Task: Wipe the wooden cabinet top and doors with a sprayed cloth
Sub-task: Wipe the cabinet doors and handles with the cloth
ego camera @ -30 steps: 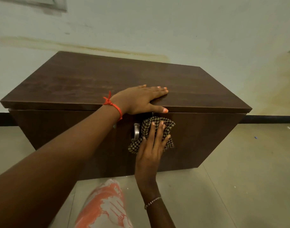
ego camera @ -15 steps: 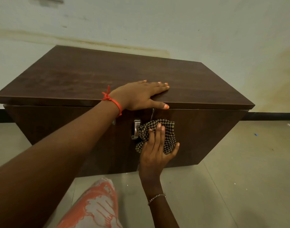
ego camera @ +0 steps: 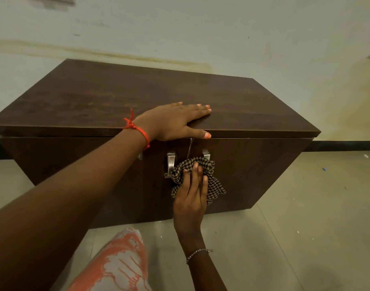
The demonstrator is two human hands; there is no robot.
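Note:
A low dark-brown wooden cabinet (ego camera: 116,97) stands against the wall, its two front doors meeting at a centre seam. My left hand (ego camera: 173,121) lies flat on the top's front edge, thumb hooked over the lip. My right hand (ego camera: 190,196) presses a crumpled black-and-tan checked cloth (ego camera: 213,181) against the right door, just right of the seam. The left door's metal handle (ego camera: 170,164) shows beside the cloth. Only the top of the right door's handle (ego camera: 206,154) pokes out above the cloth.
A pale stained wall (ego camera: 200,28) rises behind the cabinet, with a black skirting strip (ego camera: 343,146) along its foot. Grey floor tiles (ego camera: 295,227) spread to the right. My knee in orange-and-white patterned fabric (ego camera: 116,265) sits low in front.
My right hand and the cloth have slid a little lower and to the right on the door, uncovering the top of the right handle. The left hand has stayed on the top edge.

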